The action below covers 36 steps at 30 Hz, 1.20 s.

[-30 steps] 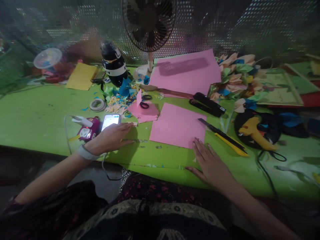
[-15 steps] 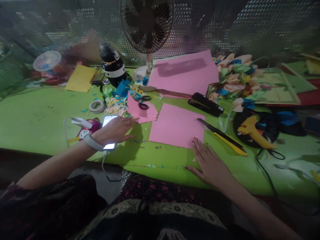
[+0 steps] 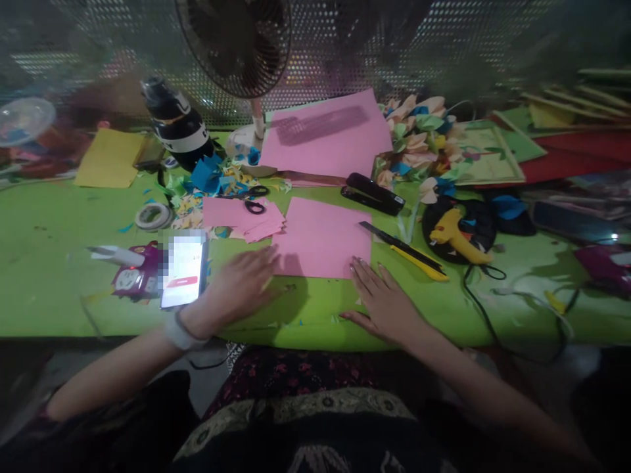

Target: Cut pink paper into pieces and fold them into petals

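A pink paper sheet (image 3: pixel 323 238) lies flat on the green table (image 3: pixel 59 289) in front of me. My right hand (image 3: pixel 382 302) rests flat and open at the sheet's near right corner, fingertips on its edge. My left hand (image 3: pixel 241 286) lies open on the table beside the sheet's near left corner, fingers pointing at it. A lit phone (image 3: pixel 183 272) lies just left of that hand, next to a purple gadget (image 3: pixel 133 276). A stack of smaller pink papers (image 3: pixel 241 217) with black scissors (image 3: pixel 254 205) sits behind.
A yellow-and-black utility knife (image 3: pixel 407 253) lies right of the sheet, a black stapler (image 3: pixel 372 194) behind it. A yellow glue gun (image 3: pixel 456 236), paper flowers (image 3: pixel 421 141), a large pink sheet (image 3: pixel 328 138), a fan (image 3: pixel 236 39), a black bottle (image 3: pixel 177 128), tape roll (image 3: pixel 152 215) and paper scraps crowd the back.
My left hand moved off the phone rightward to the pink sheet's left corner. The view swung right. My right hand stayed on the sheet's corner.
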Available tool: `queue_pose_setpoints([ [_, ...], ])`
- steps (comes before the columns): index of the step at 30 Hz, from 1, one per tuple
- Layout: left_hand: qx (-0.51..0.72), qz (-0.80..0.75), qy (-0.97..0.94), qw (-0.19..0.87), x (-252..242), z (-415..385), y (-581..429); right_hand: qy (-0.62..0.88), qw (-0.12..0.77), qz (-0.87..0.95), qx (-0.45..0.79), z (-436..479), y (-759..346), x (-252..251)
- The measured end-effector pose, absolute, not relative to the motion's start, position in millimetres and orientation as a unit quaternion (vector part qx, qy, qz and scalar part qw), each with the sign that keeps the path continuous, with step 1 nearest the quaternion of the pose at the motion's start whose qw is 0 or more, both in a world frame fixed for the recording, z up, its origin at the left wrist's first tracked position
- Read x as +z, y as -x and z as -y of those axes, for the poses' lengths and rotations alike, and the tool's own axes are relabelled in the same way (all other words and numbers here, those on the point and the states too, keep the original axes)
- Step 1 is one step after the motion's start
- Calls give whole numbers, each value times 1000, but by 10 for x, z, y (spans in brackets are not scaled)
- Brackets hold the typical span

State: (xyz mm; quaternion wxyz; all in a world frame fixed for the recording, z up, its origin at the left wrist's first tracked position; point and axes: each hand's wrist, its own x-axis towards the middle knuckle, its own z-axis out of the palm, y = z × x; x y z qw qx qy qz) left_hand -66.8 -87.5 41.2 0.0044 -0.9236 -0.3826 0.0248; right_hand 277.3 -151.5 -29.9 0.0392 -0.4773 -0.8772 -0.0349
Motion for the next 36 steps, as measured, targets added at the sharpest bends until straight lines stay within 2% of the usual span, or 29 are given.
queue_pose_setpoints([
  [3, -6, 294, 955, -24, 174, 886, 262, 483, 25, 875, -20, 1404, -2733, -284],
  [9, -25, 259, 963, -75, -98, 705, -33, 485, 12, 874, -10, 1280, -2762, -257],
  [15, -34, 258, 962, -88, -124, 690, 12, 516, 51, 854, -41, 1404, -3136, -194],
  [22, -24, 262, 960, -91, -102, 688, -7, 634, 124, 762, -44, 1133, -3572, -215],
  [30, -38, 259, 961, -87, -124, 696, -11, 599, 150, 784, 55, 863, -3860, -155],
  [36, -52, 253, 963, -74, -114, 706, -25, 606, 177, 774, 45, 939, -3840, -130],
])
